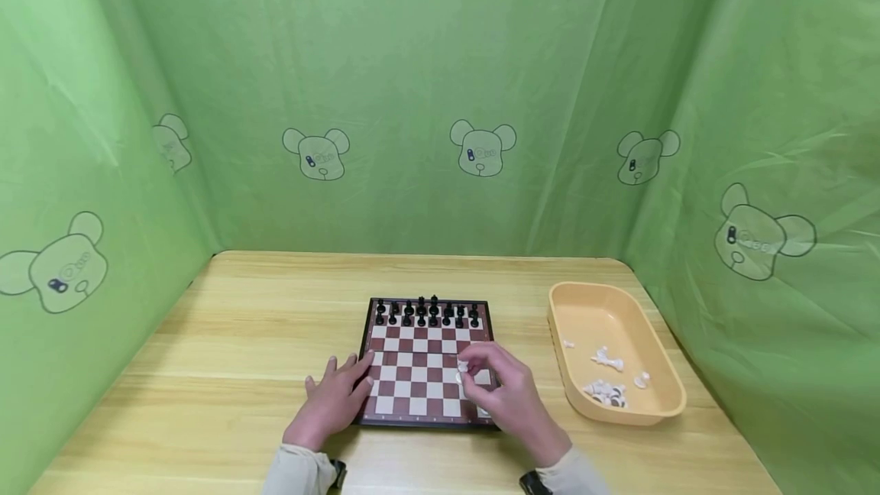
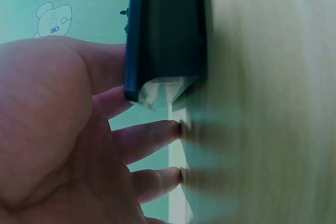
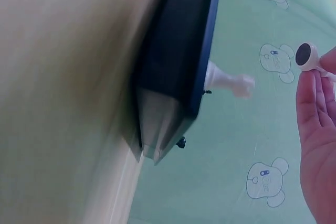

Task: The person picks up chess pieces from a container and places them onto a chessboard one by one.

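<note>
A white chess piece [image 1: 463, 367] is pinched between the thumb and fingers of my right hand [image 1: 512, 396], above the right side of the chessboard [image 1: 412, 373]. Its round dark base [image 3: 304, 54] shows in the right wrist view. My left hand [image 1: 333, 402] rests at the board's left edge with fingers spread. In the left wrist view, its thumb side meets the board's dark side wall [image 2: 168, 30], and two fingertips reach down to the table. Another white piece [image 3: 231, 81] stands on the board near its corner. Black pieces [image 1: 422, 319] fill two rows at the far side.
An orange tray [image 1: 605, 295] stands right of the board, holding several loose white pieces [image 1: 606, 393], some lying on their sides. The wooden table [image 1: 261, 312] is enclosed by green curtains [image 1: 412, 59] with bear-head outlines.
</note>
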`<state>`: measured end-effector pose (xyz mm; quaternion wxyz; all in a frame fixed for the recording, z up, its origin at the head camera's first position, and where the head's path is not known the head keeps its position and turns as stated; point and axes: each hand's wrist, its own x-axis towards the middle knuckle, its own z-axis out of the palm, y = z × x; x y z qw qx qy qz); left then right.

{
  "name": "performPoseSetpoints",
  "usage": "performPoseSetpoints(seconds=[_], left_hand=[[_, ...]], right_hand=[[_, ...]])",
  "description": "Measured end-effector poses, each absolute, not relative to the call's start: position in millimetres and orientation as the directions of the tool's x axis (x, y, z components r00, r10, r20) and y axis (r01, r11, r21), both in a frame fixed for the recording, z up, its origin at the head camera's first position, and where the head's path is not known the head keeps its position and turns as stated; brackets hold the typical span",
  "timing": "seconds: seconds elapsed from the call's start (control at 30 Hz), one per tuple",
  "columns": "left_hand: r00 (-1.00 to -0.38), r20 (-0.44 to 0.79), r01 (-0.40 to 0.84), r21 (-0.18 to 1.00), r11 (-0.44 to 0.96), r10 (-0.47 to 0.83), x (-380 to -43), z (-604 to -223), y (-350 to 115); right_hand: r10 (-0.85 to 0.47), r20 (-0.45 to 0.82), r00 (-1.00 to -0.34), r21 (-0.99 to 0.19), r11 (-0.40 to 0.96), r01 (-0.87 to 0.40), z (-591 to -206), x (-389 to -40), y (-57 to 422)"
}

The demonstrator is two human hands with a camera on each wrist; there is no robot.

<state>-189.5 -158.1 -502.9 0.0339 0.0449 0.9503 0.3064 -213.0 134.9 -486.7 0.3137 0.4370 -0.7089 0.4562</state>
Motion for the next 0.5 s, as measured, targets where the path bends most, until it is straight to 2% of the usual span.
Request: performPoseSetpoints(seconds=[0.23, 0.5], left_hand=[[-0.994, -0.043, 0.059, 0.589, 0.806, 0.104, -189.3, -501.4, -158.1], [-0.994, -0.047, 0.055, 0.585, 0.809, 0.102, -188.9, -500.4, -158.1]], right_hand=[[-0.377, 0.795, -0.475, -0.431, 0.199, -0.880, -485.5, -207.6, 131.7], [-0.412, 0.796, -0.444, -0.406, 0.181, -0.896, -488.4, -207.9, 128.7]])
